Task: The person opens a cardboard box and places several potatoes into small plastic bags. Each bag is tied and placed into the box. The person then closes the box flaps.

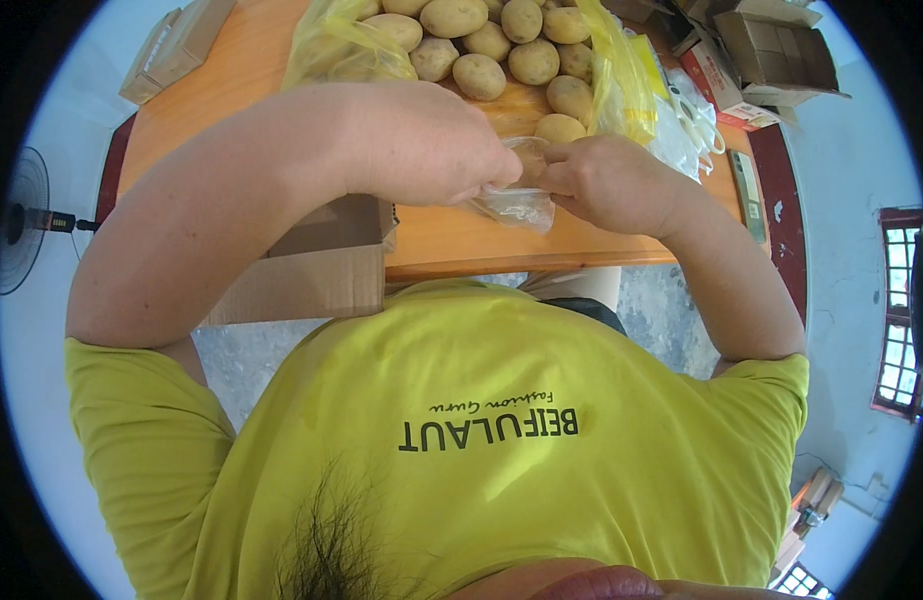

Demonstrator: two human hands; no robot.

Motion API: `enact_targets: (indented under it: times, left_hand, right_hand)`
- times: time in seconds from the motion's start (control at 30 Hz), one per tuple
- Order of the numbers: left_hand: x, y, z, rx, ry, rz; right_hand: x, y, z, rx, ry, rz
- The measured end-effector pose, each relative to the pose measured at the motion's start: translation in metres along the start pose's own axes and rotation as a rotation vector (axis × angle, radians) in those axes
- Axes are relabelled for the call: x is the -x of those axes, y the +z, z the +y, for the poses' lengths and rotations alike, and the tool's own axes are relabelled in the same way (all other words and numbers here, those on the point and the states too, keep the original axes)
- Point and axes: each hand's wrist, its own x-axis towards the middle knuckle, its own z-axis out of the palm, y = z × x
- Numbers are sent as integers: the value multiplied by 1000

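Note:
Between my two hands is a small clear plastic bag [523, 208], its mouth towards the potatoes. My left hand [439, 146] pinches its left side, and my right hand [604, 180] pinches its right side. Nothing can be made out inside the bag. Just beyond it lies a heap of potatoes [479, 76] on the wooden table [461, 244], with one potato [560, 128] close to my right fingers. A yellow plastic bag [341, 45] spreads around the heap on both sides. My left forearm hides part of that bag.
An open cardboard box [311, 281] stands at the near left table edge, under my left forearm. White plastic bags [679, 139] and a phone [746, 191] lie to the right. Cardboard boxes [776, 56] fill the far right; another box [177, 49] sits far left. A fan [22, 217] stands left.

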Motion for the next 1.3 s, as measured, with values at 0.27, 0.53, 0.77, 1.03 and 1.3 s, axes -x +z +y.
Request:
enact_targets:
  times: [0.27,0.53,0.77,1.03,1.3]
  left_hand:
    - [-15,1,0,-56,-101,-161]
    - [-27,-1,-2,-26,48,-234]
    - [-10,-12,-13,33,-30,-27]
    - [6,-4,-12,20,-42,84]
    - [18,5,-16,31,45,285]
  right_hand:
    - [11,-15,-7,-200,-44,-35]
    - [20,-17,0,-137,0,26]
    - [30,-23,11,-114,60,25]
    - [29,-24,16,-126,-55,240]
    - [32,-37,12,-66,-52,249]
